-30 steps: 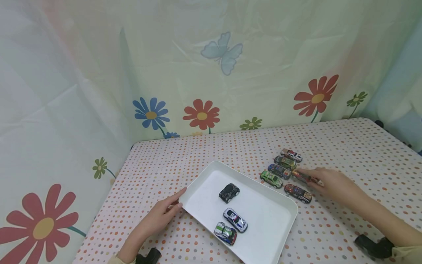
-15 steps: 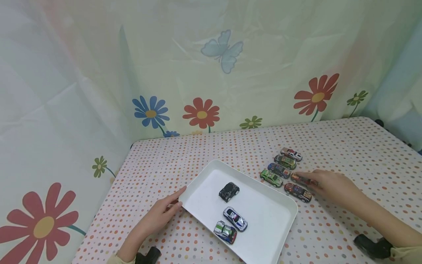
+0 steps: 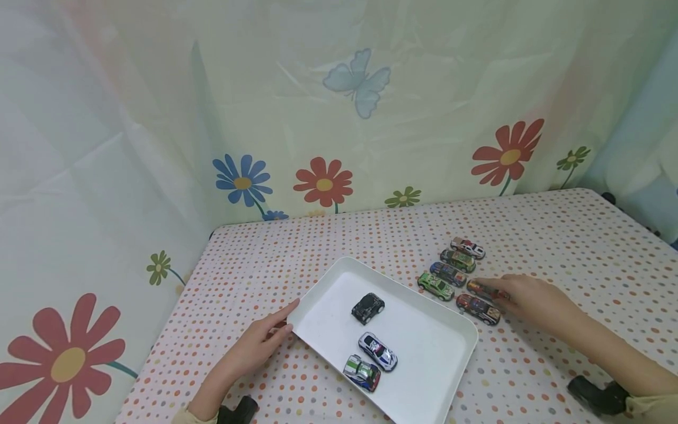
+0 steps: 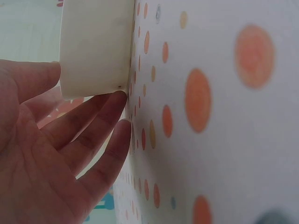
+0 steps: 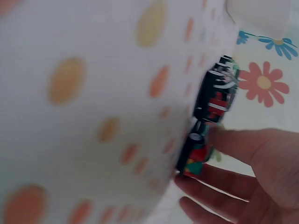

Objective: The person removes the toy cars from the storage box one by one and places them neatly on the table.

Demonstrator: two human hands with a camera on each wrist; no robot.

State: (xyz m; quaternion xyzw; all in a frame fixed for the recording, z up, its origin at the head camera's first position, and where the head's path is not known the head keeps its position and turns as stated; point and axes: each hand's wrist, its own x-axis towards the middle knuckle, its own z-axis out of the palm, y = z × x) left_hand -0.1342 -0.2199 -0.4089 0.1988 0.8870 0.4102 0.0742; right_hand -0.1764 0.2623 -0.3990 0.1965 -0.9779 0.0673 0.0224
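My right hand point(image 3: 532, 299) pinches a red toy car point(image 3: 478, 288) between thumb and fingers, low at the tabletop; its rear is hidden under the hand. In the right wrist view, the thumb lies on one side of this red-and-green car point(image 5: 194, 161). A dark orange toy car point(image 3: 478, 309) sits just in front of it. My left hand point(image 3: 254, 348) touches the left corner of a white tray point(image 3: 431, 344) with loosely extended fingers. The left wrist view shows the fingertips at the tray wall point(image 4: 96, 46). Inside the tray lie a black car point(image 3: 368, 308), a white-blue car point(image 3: 378, 351) and a green-silver car point(image 3: 362, 373).
A slanting row beyond the tray holds a bright green car point(image 3: 436, 286), a blue car point(image 3: 448, 274), a dark green car point(image 3: 458, 260) and a white-red car point(image 3: 468, 247). The dotted tablecloth point(image 3: 296, 253) reaches a flowered curtain point(image 3: 424, 135) behind.
My right hand has shifted the red car slightly left and toward me, beside the dark orange car. The left hand and the tray stay in place.
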